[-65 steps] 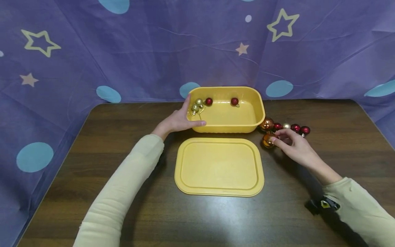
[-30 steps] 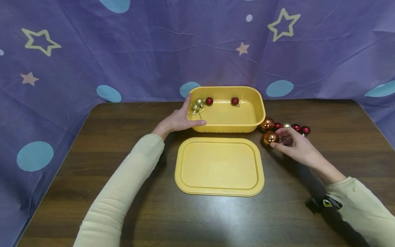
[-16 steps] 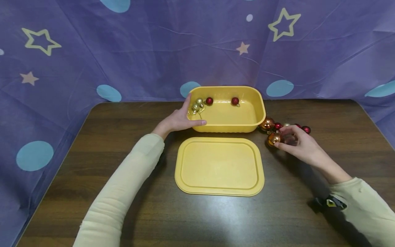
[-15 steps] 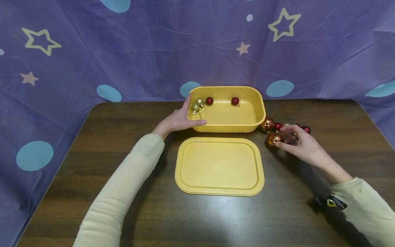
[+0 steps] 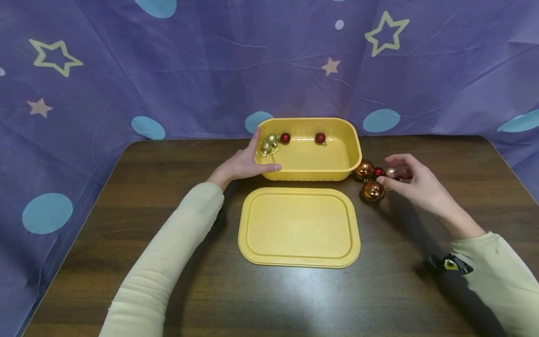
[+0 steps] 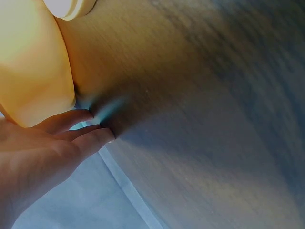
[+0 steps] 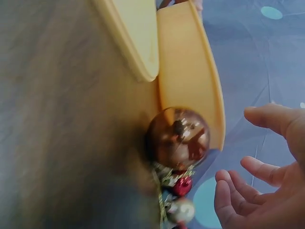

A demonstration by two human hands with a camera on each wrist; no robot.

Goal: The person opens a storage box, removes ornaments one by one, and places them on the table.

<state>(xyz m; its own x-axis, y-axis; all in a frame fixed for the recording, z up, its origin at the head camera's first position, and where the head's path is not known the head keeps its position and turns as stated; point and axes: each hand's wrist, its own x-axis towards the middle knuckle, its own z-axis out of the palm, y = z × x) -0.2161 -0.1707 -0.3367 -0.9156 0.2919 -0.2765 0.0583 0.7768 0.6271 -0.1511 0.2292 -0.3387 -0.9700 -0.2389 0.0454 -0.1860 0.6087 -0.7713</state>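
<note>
My left hand (image 5: 244, 164) rests on the left end of a yellow plastic container (image 5: 311, 175), thumb over the near rim and fingers along the outer wall. Extended fingers (image 6: 90, 140) lie beside that wall in the left wrist view. To the container's right, my right hand (image 5: 421, 185) hovers over a cluster of Christmas baubles, thumb and fingers spread with nothing between them. The cluster has two large copper baubles, a nearer one (image 5: 373, 191) and a farther one (image 5: 364, 169), plus a small red bauble (image 5: 378, 172) and a pale gold bauble (image 5: 391, 172). Fingers partly hide other small ones.
Inside the container lie small gold baubles (image 5: 267, 148), a red bauble (image 5: 285, 138) and another red bauble (image 5: 320, 138). A yellow lid (image 5: 300, 227) lies flat in front of it on the wooden table (image 5: 294, 299). A purple starry cloth (image 5: 210, 70) hangs behind.
The right hand has left the nearer copper bauble and moved right and away, over the smaller baubles. That copper bauble has shifted slightly right. The left hand and container stay put.
</note>
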